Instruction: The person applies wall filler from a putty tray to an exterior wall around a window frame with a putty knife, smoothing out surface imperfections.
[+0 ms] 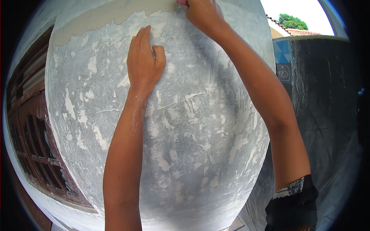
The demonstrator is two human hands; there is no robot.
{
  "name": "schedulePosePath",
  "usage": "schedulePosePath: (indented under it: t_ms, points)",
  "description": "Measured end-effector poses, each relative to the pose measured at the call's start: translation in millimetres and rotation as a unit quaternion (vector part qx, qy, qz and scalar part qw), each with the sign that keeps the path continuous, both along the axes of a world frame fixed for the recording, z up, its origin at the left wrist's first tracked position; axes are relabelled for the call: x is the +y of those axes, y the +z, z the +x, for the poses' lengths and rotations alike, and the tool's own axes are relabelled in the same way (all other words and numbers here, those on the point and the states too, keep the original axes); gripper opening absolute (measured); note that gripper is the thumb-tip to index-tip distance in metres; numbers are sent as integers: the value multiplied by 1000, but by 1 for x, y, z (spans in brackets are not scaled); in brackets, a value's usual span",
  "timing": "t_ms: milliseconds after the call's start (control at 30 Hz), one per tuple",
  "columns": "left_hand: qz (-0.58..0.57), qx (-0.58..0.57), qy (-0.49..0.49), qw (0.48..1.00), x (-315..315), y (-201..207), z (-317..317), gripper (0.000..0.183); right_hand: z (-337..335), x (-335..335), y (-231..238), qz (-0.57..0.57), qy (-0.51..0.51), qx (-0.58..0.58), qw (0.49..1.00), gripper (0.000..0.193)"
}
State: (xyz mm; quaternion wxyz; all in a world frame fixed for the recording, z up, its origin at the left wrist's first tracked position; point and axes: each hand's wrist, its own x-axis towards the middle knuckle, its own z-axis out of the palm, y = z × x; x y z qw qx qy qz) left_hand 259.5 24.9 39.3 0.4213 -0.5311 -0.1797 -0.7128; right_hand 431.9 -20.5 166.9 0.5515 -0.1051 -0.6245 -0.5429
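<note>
A patchy grey wall (pixel 185 154) with white filler marks fills the middle of the view. My left hand (pixel 144 63) rests flat against its upper part, fingers stretched upward and thumb apart, holding nothing. Pale dust clings to the left wrist and forearm. Higher up and to the right, my right hand (pixel 202 14) is at the wall by the top edge of the view. It looks curled, with a pinkish tip just showing at its left side. The frame cuts off its fingers, and whatever they hold is out of sight. A smooth beige coat (pixel 115 13) covers the wall's top.
A brown wooden window frame with bars (pixel 36 131) borders the wall on the left. On the right stands a large dark panel (pixel 323 88) with a blue patterned strip (pixel 282 52). Beyond it are a tiled roof (pixel 302 32) and a green tree (pixel 291 22).
</note>
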Motion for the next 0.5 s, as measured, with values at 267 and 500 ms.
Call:
schedulePosePath:
  t_ms: [267, 500]
  points:
    - [-15, -6, 2, 1000, 1, -5, -12, 52, -16, 13, -57, -22, -133, -32, 990, 12]
    - [-15, -12, -8, 1000, -1, -3, -1, 52, -13, -8, 4, -91, -66, 46, 993, 14]
